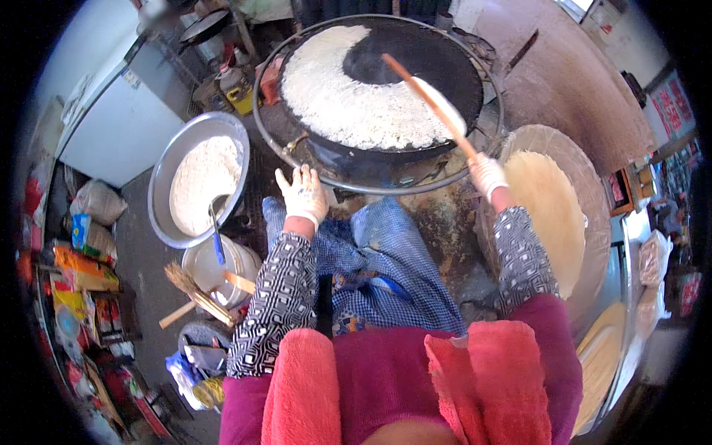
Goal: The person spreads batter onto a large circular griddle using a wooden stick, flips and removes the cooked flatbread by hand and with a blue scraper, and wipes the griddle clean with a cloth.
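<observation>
My right hand [488, 173], in a pale glove, grips the near end of a long wooden stick [414, 83] that reaches over the round black griddle [423, 53]. A thick white strip [442, 103], batter or a batter-coated blade, lies along the stick; which one I cannot tell. White batter [334, 94] covers the griddle's left and front in a wide curve, leaving dark metal bare from the middle to the right. My left hand [305, 194], gloved too, holds nothing; its spread fingertips rest at the metal ring [356, 188] around the griddle.
To the left, a metal basin [157, 194] of batter [200, 178] holds a blue-handled ladle [218, 245]. A white bucket [192, 261] and a straw brush [189, 283] sit below it. On the right, a round covered stand [592, 245] carries flat tan pancakes [542, 206].
</observation>
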`<action>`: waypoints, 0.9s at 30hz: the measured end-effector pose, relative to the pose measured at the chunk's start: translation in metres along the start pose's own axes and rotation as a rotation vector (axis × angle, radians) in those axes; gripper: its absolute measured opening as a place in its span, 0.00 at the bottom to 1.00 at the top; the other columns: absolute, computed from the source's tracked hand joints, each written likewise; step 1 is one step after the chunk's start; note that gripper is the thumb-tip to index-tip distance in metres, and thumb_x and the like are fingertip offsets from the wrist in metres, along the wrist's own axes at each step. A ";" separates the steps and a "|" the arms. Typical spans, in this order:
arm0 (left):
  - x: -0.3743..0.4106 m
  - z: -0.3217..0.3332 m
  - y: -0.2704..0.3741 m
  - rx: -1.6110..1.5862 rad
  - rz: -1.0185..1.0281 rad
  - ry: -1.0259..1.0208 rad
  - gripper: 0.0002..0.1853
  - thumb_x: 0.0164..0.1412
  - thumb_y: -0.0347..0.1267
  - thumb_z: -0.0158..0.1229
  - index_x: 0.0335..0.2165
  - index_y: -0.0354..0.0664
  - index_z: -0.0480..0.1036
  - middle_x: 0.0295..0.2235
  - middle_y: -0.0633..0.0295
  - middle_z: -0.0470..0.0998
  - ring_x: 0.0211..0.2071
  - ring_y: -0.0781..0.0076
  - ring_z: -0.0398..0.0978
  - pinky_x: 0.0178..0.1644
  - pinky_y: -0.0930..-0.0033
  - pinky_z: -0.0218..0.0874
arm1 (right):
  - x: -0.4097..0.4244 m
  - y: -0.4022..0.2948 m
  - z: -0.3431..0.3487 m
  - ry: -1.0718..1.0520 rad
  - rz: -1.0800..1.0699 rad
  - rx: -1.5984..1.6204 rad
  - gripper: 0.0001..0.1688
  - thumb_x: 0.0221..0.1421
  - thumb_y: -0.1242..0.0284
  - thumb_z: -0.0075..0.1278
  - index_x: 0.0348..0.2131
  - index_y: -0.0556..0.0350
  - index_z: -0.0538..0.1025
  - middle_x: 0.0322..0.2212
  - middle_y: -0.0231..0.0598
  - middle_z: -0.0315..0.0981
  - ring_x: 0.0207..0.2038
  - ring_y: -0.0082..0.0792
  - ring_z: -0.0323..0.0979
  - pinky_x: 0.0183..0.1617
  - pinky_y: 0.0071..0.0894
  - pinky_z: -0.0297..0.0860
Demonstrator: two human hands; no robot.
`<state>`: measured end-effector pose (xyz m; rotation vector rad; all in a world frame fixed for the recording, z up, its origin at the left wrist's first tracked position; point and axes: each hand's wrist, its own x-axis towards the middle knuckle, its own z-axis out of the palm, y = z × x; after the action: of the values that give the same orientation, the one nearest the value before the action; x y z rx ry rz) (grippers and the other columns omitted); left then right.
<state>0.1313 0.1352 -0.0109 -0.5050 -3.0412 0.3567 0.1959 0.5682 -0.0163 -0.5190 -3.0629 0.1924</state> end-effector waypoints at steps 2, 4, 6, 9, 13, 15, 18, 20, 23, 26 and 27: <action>0.003 0.003 -0.008 0.009 -0.012 -0.013 0.33 0.56 0.46 0.52 0.57 0.41 0.64 0.61 0.56 0.62 0.62 0.61 0.59 0.65 0.28 0.27 | 0.009 -0.003 -0.006 0.062 0.021 -0.065 0.20 0.64 0.57 0.38 0.37 0.54 0.72 0.28 0.56 0.77 0.32 0.56 0.77 0.37 0.53 0.72; 0.009 -0.003 -0.012 0.012 -0.042 -0.052 0.32 0.57 0.45 0.51 0.57 0.43 0.64 0.61 0.58 0.62 0.62 0.63 0.60 0.64 0.27 0.28 | 0.009 -0.014 -0.017 0.075 -0.042 -0.084 0.21 0.64 0.57 0.38 0.38 0.55 0.71 0.28 0.56 0.77 0.33 0.57 0.76 0.38 0.55 0.71; 0.016 -0.012 -0.015 -0.015 -0.076 -0.095 0.32 0.58 0.45 0.50 0.58 0.43 0.63 0.61 0.59 0.62 0.62 0.64 0.59 0.64 0.27 0.29 | 0.000 -0.014 -0.016 0.006 -0.082 -0.151 0.21 0.63 0.57 0.39 0.39 0.56 0.71 0.30 0.57 0.77 0.34 0.57 0.76 0.40 0.56 0.70; 0.022 -0.010 -0.034 -0.019 -0.108 -0.075 0.29 0.59 0.44 0.51 0.56 0.44 0.65 0.60 0.60 0.64 0.61 0.63 0.61 0.64 0.27 0.30 | 0.016 -0.005 -0.004 0.089 0.060 -0.106 0.21 0.63 0.57 0.39 0.38 0.56 0.71 0.30 0.58 0.77 0.34 0.58 0.76 0.39 0.57 0.70; 0.003 -0.052 -0.023 -0.071 -0.094 -0.190 0.26 0.57 0.44 0.54 0.53 0.48 0.69 0.54 0.60 0.70 0.59 0.64 0.63 0.64 0.28 0.32 | 0.008 -0.043 -0.006 0.076 -0.101 -0.011 0.19 0.63 0.58 0.40 0.37 0.56 0.71 0.29 0.59 0.77 0.34 0.59 0.76 0.40 0.59 0.69; -0.003 -0.060 0.024 -0.211 0.095 -0.154 0.22 0.55 0.45 0.55 0.45 0.45 0.72 0.46 0.60 0.74 0.56 0.63 0.65 0.64 0.27 0.31 | -0.012 -0.030 0.000 -0.014 -0.140 -0.096 0.19 0.63 0.57 0.41 0.37 0.55 0.71 0.28 0.60 0.76 0.34 0.59 0.76 0.41 0.59 0.69; -0.023 -0.030 0.071 -0.231 0.225 0.037 0.29 0.55 0.47 0.54 0.49 0.40 0.69 0.50 0.55 0.71 0.58 0.61 0.63 0.65 0.28 0.28 | 0.013 0.000 0.004 0.059 0.048 -0.031 0.22 0.63 0.55 0.40 0.37 0.56 0.72 0.30 0.60 0.76 0.36 0.59 0.75 0.42 0.58 0.69; -0.031 -0.012 0.082 -0.117 0.197 0.049 0.34 0.56 0.46 0.52 0.56 0.35 0.64 0.58 0.51 0.66 0.61 0.57 0.60 0.66 0.30 0.27 | 0.018 -0.021 -0.014 0.057 0.074 -0.059 0.24 0.64 0.55 0.37 0.37 0.57 0.72 0.32 0.61 0.76 0.38 0.59 0.75 0.43 0.57 0.69; -0.037 -0.015 0.066 -0.078 0.212 0.053 0.32 0.58 0.44 0.49 0.56 0.35 0.64 0.59 0.50 0.65 0.62 0.57 0.59 0.66 0.29 0.26 | 0.003 -0.044 -0.017 0.035 -0.065 -0.004 0.21 0.64 0.56 0.40 0.38 0.55 0.71 0.29 0.62 0.75 0.35 0.63 0.73 0.40 0.58 0.69; -0.027 0.014 0.063 -0.040 0.175 0.205 0.30 0.58 0.41 0.49 0.56 0.36 0.65 0.57 0.51 0.66 0.61 0.56 0.59 0.66 0.31 0.27 | -0.019 -0.033 0.020 0.071 -0.296 0.132 0.20 0.63 0.58 0.43 0.31 0.56 0.73 0.25 0.59 0.74 0.30 0.58 0.73 0.33 0.52 0.69; -0.030 0.013 0.060 -0.028 0.167 0.215 0.31 0.57 0.41 0.50 0.56 0.36 0.65 0.57 0.51 0.66 0.61 0.57 0.59 0.66 0.32 0.27 | -0.011 -0.026 0.021 0.053 -0.195 0.146 0.21 0.63 0.58 0.42 0.30 0.58 0.73 0.25 0.58 0.75 0.29 0.56 0.73 0.33 0.50 0.70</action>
<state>0.1775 0.1782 -0.0375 -0.7496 -2.8079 0.2476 0.1967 0.5378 -0.0343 -0.2135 -2.9924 0.3846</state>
